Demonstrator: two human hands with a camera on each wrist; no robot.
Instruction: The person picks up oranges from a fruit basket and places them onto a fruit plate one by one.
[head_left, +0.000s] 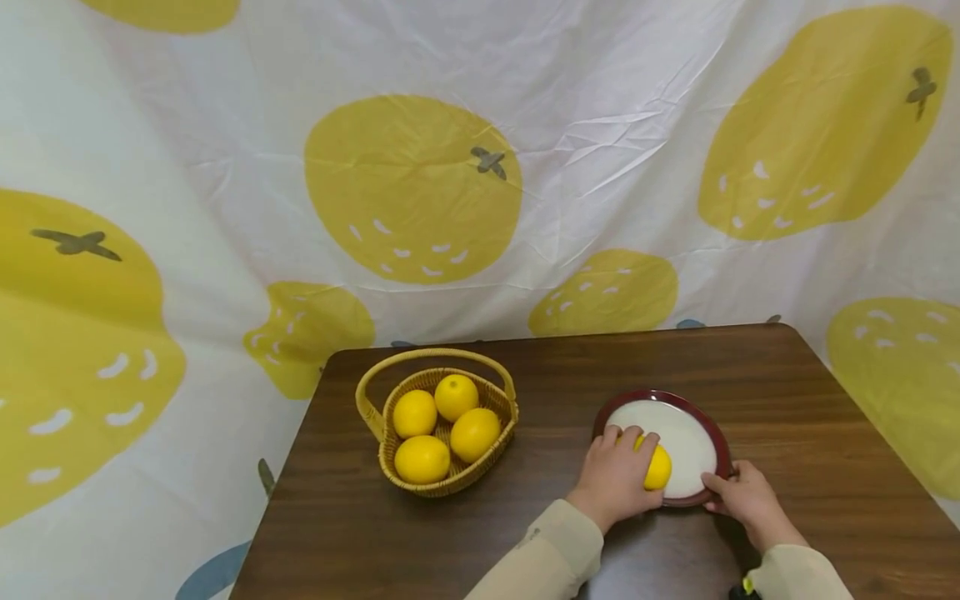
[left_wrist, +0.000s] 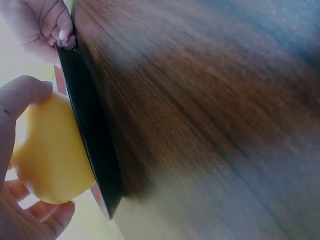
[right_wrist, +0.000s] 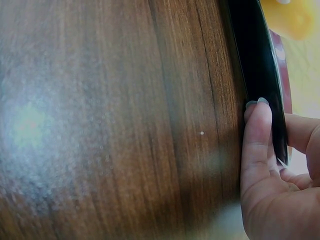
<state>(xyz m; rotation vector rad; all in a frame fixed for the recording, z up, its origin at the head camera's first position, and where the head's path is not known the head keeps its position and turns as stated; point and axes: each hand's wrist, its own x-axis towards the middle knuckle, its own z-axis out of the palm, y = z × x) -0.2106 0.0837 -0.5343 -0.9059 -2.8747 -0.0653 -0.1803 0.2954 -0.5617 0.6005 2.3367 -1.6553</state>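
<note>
Left hand (head_left: 611,475): fingers curled around a yellow lemon (head_left: 657,467) resting on the white plate (head_left: 693,442). Right hand (head_left: 742,493): pinching the plate's near rim. Basket (head_left: 390,454) of four lemons stands left on the table (head_left: 825,433).

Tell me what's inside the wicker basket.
The wicker basket holds four yellow lemons, heaped together. Whatever lies beneath them is covered, so the basket's bottom cannot be seen.
</note>
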